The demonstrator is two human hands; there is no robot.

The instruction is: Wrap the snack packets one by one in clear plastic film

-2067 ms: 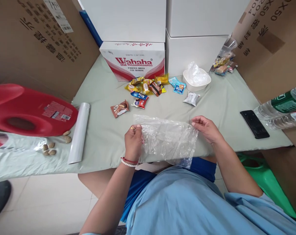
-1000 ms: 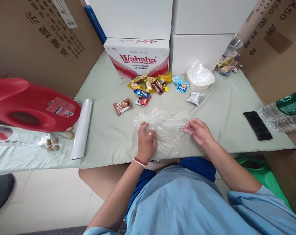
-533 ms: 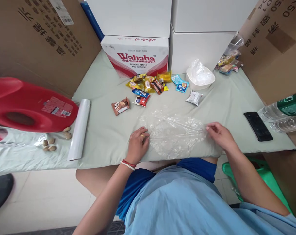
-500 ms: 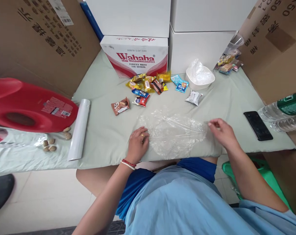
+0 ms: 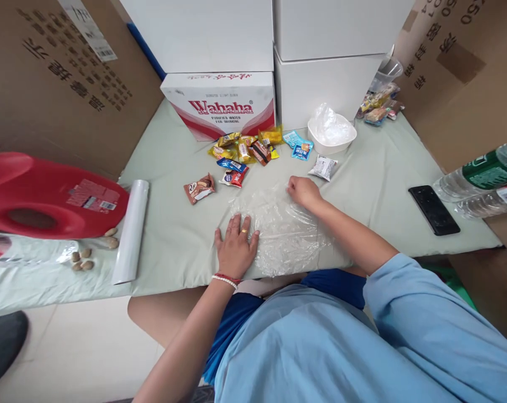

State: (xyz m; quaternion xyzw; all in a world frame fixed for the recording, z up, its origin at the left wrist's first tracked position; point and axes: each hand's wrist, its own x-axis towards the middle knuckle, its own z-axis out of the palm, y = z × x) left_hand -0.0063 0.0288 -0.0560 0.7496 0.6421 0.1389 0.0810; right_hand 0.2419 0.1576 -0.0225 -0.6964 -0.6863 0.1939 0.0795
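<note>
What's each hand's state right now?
Left hand: open, fingers spread, at the left edge of the clear crinkled plastic.
Right hand: fingers curled at its far edge; whether it pinches the plastic cannot be told.

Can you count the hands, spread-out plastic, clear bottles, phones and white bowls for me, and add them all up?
Left hand and right hand: 2
Spread-out plastic: 1
Clear bottles: 2
Phone: 1
White bowl: 1
Total: 7

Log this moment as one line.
left hand: spread at left edge of clear plastic | right hand: curled at its far edge, hold unclear | plastic: wrinkled, on cloth-covered table | wrapped snacks: farther back
</note>
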